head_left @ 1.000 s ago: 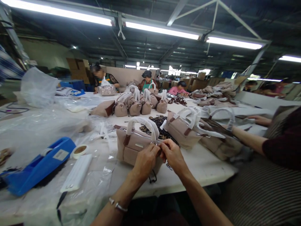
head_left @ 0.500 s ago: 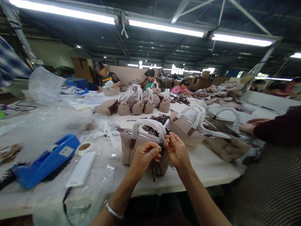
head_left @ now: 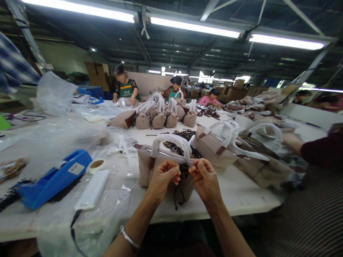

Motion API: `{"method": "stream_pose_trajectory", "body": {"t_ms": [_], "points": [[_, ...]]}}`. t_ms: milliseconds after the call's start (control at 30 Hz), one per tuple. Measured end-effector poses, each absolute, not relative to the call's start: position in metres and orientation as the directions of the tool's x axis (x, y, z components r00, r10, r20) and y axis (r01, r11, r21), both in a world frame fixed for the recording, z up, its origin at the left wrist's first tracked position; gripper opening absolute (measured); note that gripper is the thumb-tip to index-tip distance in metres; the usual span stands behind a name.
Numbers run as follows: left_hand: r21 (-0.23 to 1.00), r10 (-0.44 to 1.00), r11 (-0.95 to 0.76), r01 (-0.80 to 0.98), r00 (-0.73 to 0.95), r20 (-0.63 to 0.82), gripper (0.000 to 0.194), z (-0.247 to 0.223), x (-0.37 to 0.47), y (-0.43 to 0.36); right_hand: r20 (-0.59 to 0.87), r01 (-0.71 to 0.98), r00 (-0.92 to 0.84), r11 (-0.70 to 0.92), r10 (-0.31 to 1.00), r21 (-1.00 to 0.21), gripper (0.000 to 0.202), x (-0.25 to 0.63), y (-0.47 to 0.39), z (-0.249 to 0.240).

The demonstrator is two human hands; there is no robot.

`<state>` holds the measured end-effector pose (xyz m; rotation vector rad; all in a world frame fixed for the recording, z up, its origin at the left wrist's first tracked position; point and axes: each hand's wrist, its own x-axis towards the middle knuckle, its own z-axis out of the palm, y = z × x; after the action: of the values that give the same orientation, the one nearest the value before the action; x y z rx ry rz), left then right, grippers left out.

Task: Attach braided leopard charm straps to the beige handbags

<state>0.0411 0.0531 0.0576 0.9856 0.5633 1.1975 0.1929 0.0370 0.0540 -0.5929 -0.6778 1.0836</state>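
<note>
A beige handbag [head_left: 144, 167] with brown leather trim and a zip stands upright before me, its handles [head_left: 171, 137] wrapped in white. A dark, patterned ornament [head_left: 184, 172] hangs at the base of the near handle, and a black cord [head_left: 177, 200] dangles below it. My left hand [head_left: 164, 176] is closed in a pinch at the ornament's left side. At its right, my right hand [head_left: 205, 178] is pinched too, close to the bag's zip end. What sits between the fingertips of either hand is too small to make out.
A blue tape dispenser [head_left: 57, 178], a tape roll [head_left: 95, 165] and a white device [head_left: 92, 191] lie left on plastic sheeting. Dark ornaments [head_left: 183, 135] are heaped behind the bag. More bags [head_left: 214, 142] stand right, beside a co-worker's arm [head_left: 293, 142]. Small bags [head_left: 158, 117] stand farther back.
My right hand has moved down and slightly away from my left, and more of the dark ornament shows between them. The co-worker's arm on the right has shifted.
</note>
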Motion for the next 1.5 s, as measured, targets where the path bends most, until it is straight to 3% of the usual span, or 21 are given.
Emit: {"method": "stream_pose_trajectory", "body": {"t_ms": [100,200,267,467,867,1100,1300,1500], "points": [[0.865,0.924,0.086,-0.495,0.363,0.116,0.023,0.053,0.044,0.056,0.407,-0.254,0.221,0.455,0.886,-0.854,0.007,0.188,0.028,0.056],[0.845,0.902,0.130,-0.519,0.416,0.117,0.022,0.050,0.044,0.058,0.593,0.124,0.121,0.581,0.796,-0.805,0.006,0.185,0.022,0.063],[0.828,0.899,0.154,-0.539,0.424,0.109,0.023,0.048,0.042,0.059,0.627,0.233,0.090,0.596,0.774,-0.769,0.008,0.184,0.021,0.067],[0.796,0.899,0.215,-0.565,0.433,0.064,0.029,0.044,0.038,0.063,0.413,0.214,0.154,0.378,0.898,-0.901,0.014,0.177,0.020,0.074],[0.830,0.911,0.162,-0.534,0.405,0.083,0.026,0.047,0.035,0.060,0.393,0.354,0.167,0.317,0.904,-0.880,0.010,0.172,0.024,0.081],[0.927,0.925,-0.031,-0.373,0.341,0.168,0.025,0.048,0.031,0.057,0.339,0.433,-0.007,0.309,0.941,-0.847,0.005,0.180,0.024,0.086],[0.935,0.939,-0.221,-0.277,0.199,0.281,0.021,0.053,0.040,0.048,0.355,0.506,0.053,0.281,0.933,-0.815,0.009,0.179,0.023,0.085],[0.928,0.931,-0.299,-0.221,0.147,0.335,0.021,0.051,0.040,0.045,0.262,0.318,0.025,0.241,0.965,-0.917,0.016,0.174,0.025,0.079]]}}
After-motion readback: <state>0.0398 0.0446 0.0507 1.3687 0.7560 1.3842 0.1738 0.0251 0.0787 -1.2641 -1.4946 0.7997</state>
